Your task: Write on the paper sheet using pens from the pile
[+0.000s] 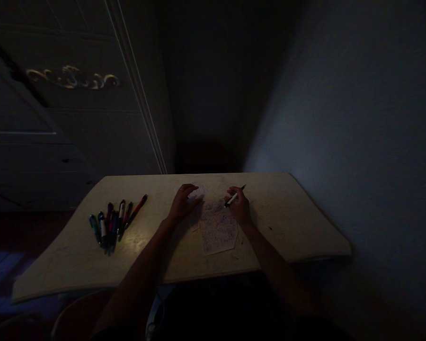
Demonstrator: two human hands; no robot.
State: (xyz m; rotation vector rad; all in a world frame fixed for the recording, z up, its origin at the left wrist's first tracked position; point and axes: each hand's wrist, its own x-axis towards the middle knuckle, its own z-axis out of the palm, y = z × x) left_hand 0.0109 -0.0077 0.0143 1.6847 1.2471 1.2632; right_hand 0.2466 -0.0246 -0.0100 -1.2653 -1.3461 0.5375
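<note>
A white pen with dark ends [233, 199] is held in my right hand [240, 207], slanting so that its lower end points down at a sheet of paper [218, 232]. The sheet lies flat on the table and is covered in dense dark marks. My left hand [182, 202] rests at the sheet's upper left, thumb and fingers apart, with nothing seen in it. Under and beyond its fingertips lies another pale marked piece of paper [200, 188], partly covered by the hand.
Several pens [110, 222] in different colours lie in a pile on the left of the pale table [291, 213]. A wall [358, 118] stands close on the right. Cabinet furniture with an ornate moulding [73, 78] rises at the left. The room is dim.
</note>
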